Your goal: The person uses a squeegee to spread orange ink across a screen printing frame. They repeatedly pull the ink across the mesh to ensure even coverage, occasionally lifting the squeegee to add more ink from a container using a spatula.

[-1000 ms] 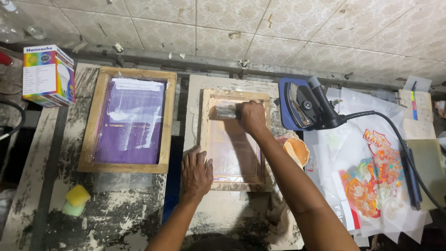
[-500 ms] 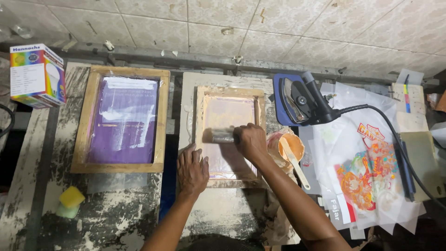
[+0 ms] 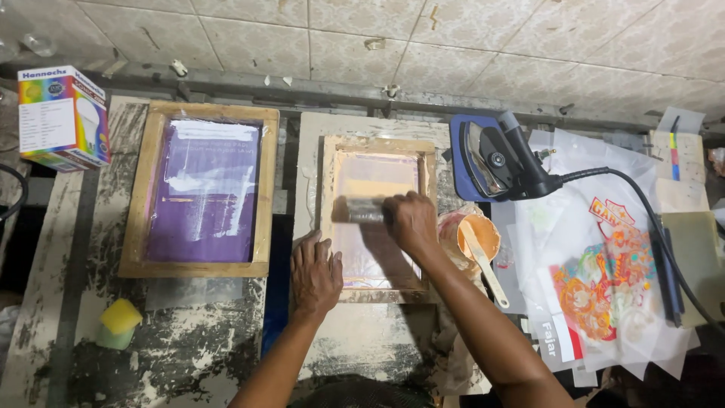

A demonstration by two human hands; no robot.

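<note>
Two hands work at centre frame: the right hand (image 3: 410, 221) grips a squeegee (image 3: 361, 210) on the wooden screen frame (image 3: 377, 219); the left hand (image 3: 315, 273) lies flat, open, on its lower-left corner.

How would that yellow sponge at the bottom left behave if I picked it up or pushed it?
The sponge looks like soft foam, so it is probably very light and would squash under the fingers. Its blocky shape lies flat on the table, so it should slide rather than roll. The table's rough, paint-caked top may drag on it.
</note>
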